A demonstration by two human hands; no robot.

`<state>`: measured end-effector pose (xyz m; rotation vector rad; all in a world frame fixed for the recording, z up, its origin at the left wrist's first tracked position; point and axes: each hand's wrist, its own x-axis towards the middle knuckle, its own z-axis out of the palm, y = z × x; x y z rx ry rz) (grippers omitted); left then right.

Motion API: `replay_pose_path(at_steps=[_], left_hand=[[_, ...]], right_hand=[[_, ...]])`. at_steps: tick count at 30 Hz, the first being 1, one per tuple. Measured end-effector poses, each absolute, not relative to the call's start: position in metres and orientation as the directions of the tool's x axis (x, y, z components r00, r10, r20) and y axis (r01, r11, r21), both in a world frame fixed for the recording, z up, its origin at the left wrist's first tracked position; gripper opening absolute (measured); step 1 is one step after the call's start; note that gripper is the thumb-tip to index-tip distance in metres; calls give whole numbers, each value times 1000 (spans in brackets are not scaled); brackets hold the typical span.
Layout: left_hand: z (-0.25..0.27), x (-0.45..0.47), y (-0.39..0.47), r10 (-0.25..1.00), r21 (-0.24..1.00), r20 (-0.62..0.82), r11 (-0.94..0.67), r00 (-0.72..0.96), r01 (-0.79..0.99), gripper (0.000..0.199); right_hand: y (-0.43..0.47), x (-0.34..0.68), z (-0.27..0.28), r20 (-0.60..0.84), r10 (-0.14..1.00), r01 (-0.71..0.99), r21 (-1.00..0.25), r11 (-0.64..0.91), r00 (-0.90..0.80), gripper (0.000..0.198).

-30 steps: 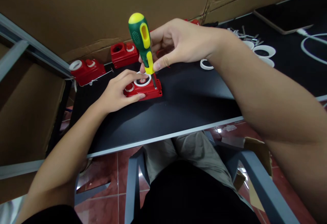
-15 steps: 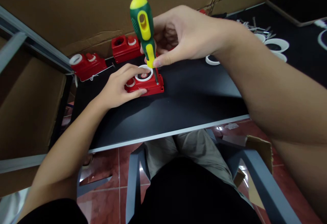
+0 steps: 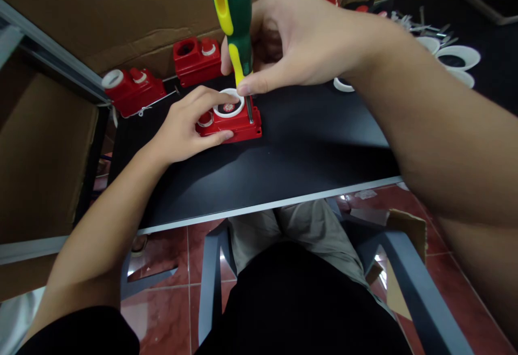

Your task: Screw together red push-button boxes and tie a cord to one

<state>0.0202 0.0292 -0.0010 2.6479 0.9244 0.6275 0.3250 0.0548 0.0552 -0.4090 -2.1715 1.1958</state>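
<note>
Right hand (image 3: pixel 307 42) pinches the green-yellow screwdriver (image 3: pixel 233 15) low on the handle, upright, tip at the red housing (image 3: pixel 230 123) corner. Left hand (image 3: pixel 190 125) clamps the housing against the black table (image 3: pixel 303 150), steadying it. Spare housings (image 3: pixel 162 74), white rings (image 3: pixel 453 58) at the back; cardboard wall (image 3: pixel 121 9) behind.

A housing (image 3: pixel 232 123) sat on the table (image 3: pixel 307 150), with the left hand (image 3: pixel 186 128) at its left side. A screwdriver (image 3: pixel 234 26) stood upright on its right corner, pinched from the right by the right hand (image 3: pixel 299 42). Two more housings (image 3: pixel 129 90) lay behind to the left, and rings (image 3: pixel 461 55) far right.
</note>
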Motion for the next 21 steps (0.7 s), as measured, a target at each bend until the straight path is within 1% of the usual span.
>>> replay_pose_path(at_steps=[3,7,11,15,17,21], left_hand=[[-1,20,29,662,391,292,-741,690,546,77],[0,21,28,689,355,275,-721,671,595,80],[0,20,27,669,333,298,-741,680,583,79],[0,19,28,664,335,301,-745,684,576,76],[0,19,28,667,353,301,-742,681,571,77],[3,20,26,686,341,258,-723,680,600,79]], right_hand=[[51,322,58,380,555,35,-803,596,-740,17],[45,317,61,380,597,106,-778,620,-707,16],[40,316,65,368,616,170,-749,640,-697,11],[44,322,62,371,621,164,-756,634,-690,11],[52,326,58,364,604,102,-794,599,-709,18],[72,333,49,339,531,-52,-874,483,-776,43]])
